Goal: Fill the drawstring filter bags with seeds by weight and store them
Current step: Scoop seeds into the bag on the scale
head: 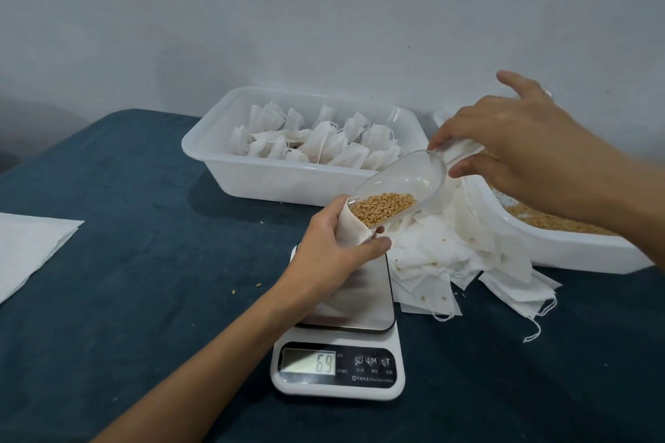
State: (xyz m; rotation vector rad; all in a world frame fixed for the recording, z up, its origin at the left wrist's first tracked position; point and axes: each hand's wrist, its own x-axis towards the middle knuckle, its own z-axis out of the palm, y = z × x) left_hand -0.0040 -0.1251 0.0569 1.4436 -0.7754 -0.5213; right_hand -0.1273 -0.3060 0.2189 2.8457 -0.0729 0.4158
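Two hands: my left hand (325, 255) pinches the white filter bag (354, 227) open; right hand (503, 140) pinches the clear plastic scoop (403, 187).
Pour: I'd tilt slowly, golden seeds (383, 203) trickling, watching the white digital scale (338, 367).

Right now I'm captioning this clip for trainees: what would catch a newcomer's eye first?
At centre, the right hand tips a clear scoop of golden seeds into a white filter bag gripped by the left hand over the scale. Behind sits a white tub of filled bags; a loose pile of empty bags lies to the right.
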